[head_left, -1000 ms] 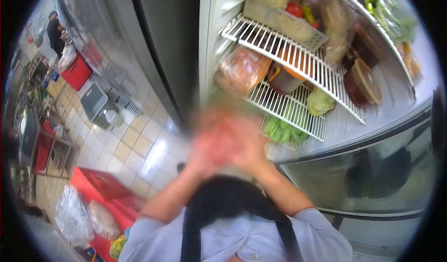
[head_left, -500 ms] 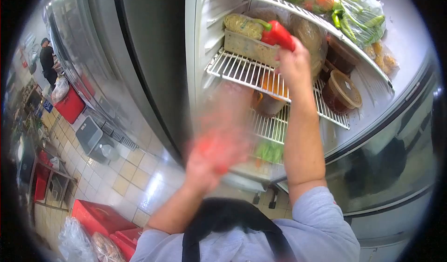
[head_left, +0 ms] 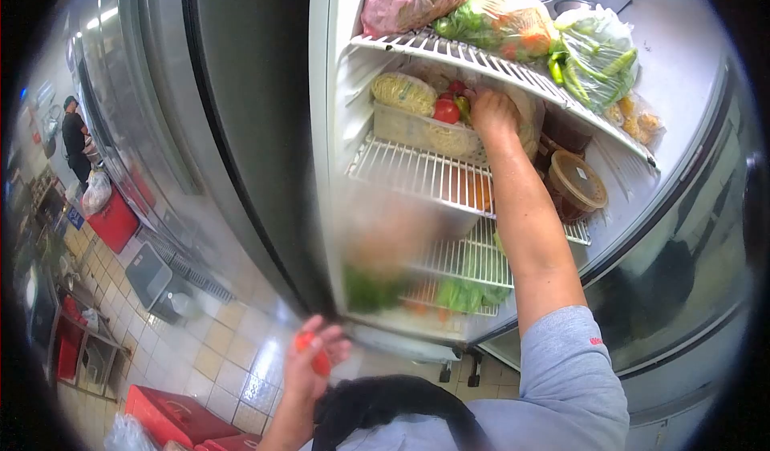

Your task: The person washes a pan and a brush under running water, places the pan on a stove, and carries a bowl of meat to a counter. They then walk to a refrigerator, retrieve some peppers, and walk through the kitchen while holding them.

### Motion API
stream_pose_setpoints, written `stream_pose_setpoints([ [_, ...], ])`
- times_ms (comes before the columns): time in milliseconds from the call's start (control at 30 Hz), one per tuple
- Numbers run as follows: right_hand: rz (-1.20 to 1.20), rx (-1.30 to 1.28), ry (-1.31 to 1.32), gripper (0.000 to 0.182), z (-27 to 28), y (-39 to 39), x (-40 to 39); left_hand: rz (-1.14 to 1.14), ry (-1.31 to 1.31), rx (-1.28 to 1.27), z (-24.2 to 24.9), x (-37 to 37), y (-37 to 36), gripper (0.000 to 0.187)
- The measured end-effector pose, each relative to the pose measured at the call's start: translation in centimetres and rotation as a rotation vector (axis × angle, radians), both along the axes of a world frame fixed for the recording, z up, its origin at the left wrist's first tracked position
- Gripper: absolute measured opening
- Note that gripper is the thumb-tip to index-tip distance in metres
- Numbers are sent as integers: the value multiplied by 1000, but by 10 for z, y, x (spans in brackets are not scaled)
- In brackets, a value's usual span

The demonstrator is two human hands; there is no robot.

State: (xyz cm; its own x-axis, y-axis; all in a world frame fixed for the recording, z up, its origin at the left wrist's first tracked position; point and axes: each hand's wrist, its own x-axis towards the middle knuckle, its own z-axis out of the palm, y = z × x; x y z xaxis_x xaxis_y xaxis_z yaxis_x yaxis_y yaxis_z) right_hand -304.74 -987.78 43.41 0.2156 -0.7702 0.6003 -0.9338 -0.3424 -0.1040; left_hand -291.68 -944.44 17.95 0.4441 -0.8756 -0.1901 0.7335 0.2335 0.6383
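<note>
My left hand (head_left: 309, 363) is low in the view, in front of the open refrigerator, with its fingers curled round a small orange-red item. On the middle wire shelf, my right hand (head_left: 495, 116) reaches into a clear bin (head_left: 425, 129) beside red peppers (head_left: 446, 111). The right fingertips are hidden among the contents, so their grip cannot be made out. Wrapped pale noodles (head_left: 403, 91) lie at the bin's left end. A lidded brown tub (head_left: 577, 181) stands to the right of my right forearm.
Bagged vegetables (head_left: 595, 58) and a pink bag (head_left: 413, 0) lie on the upper shelf. Leafy greens (head_left: 469, 295) are at the bottom. A blurred patch covers the lower left shelves. Red bins (head_left: 172, 415) stand on the floor; a person (head_left: 75, 142) is far left.
My right hand has gone deeper into the bin, and the red pepper it held up now lies lower there. My left hand has moved down and left with the red item. The view has shifted.
</note>
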Motion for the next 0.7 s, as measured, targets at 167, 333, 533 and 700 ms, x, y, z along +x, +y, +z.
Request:
stream_pose_setpoints([
  [167,133,-164,22,32,-5,14,-7,82,-31,17,-3,4,15,45],
  [333,454,21,198,31,61,170,-27,210,-70,68,-6,15,26,45],
  [533,485,-389,-30,34,178,134,-41,255,-101,29,1,14,19,44],
  [700,342,-372,-25,59,201,29,-35,229,-128,5,16,8,11,45],
])
